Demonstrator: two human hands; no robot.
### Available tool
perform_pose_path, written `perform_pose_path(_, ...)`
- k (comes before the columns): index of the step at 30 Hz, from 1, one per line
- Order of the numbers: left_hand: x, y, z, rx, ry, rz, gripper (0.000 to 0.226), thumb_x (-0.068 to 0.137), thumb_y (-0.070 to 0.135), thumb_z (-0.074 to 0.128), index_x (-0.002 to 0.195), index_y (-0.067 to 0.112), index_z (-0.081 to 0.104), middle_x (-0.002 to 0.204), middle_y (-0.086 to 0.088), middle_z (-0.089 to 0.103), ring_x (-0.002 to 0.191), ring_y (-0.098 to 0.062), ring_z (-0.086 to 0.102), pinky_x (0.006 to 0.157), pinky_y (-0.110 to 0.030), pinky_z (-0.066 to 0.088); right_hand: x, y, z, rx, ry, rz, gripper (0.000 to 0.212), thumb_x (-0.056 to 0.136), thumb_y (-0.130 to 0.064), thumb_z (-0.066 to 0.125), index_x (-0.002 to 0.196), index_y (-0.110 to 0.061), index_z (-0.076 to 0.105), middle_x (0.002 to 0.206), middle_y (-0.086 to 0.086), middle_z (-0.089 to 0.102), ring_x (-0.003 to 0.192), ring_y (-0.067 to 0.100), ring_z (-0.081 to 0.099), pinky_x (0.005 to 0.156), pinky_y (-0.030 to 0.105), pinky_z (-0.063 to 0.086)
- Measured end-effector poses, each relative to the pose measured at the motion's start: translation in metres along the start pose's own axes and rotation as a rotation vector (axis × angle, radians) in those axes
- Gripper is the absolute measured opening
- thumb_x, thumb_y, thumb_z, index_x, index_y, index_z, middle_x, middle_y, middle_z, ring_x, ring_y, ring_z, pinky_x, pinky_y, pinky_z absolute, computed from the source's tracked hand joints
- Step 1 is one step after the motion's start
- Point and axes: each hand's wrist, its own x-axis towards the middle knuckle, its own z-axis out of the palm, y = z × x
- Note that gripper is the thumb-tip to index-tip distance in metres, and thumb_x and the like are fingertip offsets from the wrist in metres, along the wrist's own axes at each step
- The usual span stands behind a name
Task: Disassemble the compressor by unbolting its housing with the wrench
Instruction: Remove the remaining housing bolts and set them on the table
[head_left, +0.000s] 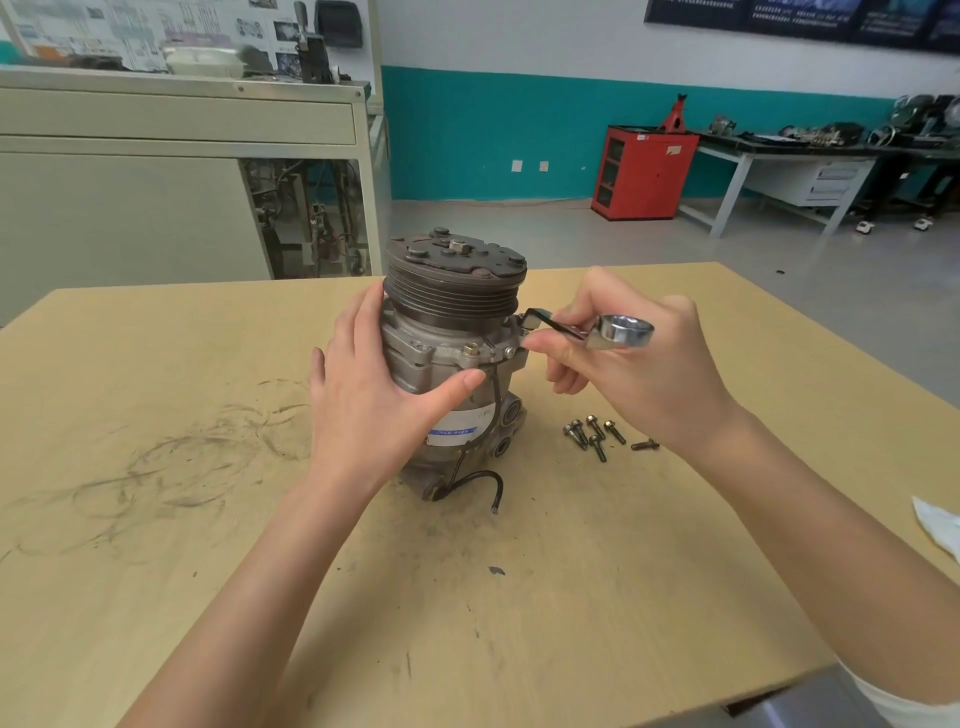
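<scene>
A grey compressor (457, 332) stands upright on the wooden table (208, 519), its dark pulley on top and a black wire hanging at its base. My left hand (374, 395) wraps the left side of the housing, thumb across the front below a flange bolt (471, 349). My right hand (628, 364) grips a shiny ring wrench (597, 330); its far end sits on the flange at the compressor's right side, under the pulley. Its near ring end sticks up above my fingers.
Several loose bolts (597, 436) lie on the table right of the compressor, below my right wrist. A white cloth (940, 525) lies at the table's right edge. A cabinet, a red tool cart (644, 171) and benches stand far behind.
</scene>
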Motion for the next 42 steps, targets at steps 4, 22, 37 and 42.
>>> perform_pose_path(4,0.000,-0.001,0.000,0.004,-0.011,-0.011,0.116,0.057,0.085,0.047,0.153,0.026,0.020,0.156,0.006,0.029,0.143,-0.016,0.027,0.116,-0.057,0.021,-0.021,0.012,0.008,0.181,0.149,0.103,0.020,0.085,-0.026,0.066,0.078,-0.010,0.056,0.062,0.005,0.067,0.051,0.015,0.066,0.048,0.030,0.055)
perform_pose_path(22,0.000,-0.002,0.000,0.000,-0.019,-0.011,0.115,0.057,0.086,0.047,0.153,0.028,0.019,0.156,0.009,0.027,0.143,-0.013,0.025,0.117,-0.056,0.020,0.022,0.125,0.002,1.404,-0.101,0.863,0.026,0.049,-0.008,0.080,0.066,-0.011,0.060,0.043,0.000,0.047,0.036,0.010,0.040,0.037,0.017,0.033)
perform_pose_path(37,0.000,-0.002,-0.001,0.010,-0.027,-0.019,0.115,0.058,0.085,0.048,0.153,0.028,0.018,0.157,0.010,0.026,0.144,-0.010,0.022,0.118,-0.054,0.021,0.061,0.153,0.060,1.417,-0.379,0.756,0.008,0.064,-0.027,0.076,0.065,-0.022,0.069,0.050,-0.008,0.046,0.058,0.011,0.033,0.066,0.027,0.024)
perform_pose_path(42,-0.001,0.000,-0.001,0.003,-0.015,-0.023,0.114,0.057,0.083,0.048,0.153,0.027,0.020,0.157,0.009,0.027,0.144,-0.011,0.024,0.117,-0.055,0.021,0.075,0.145,0.072,1.280,-0.185,0.972,0.030,0.059,-0.016,0.071,0.084,-0.012,0.054,0.073,0.012,0.030,0.064,0.021,0.028,0.063,0.029,0.024)
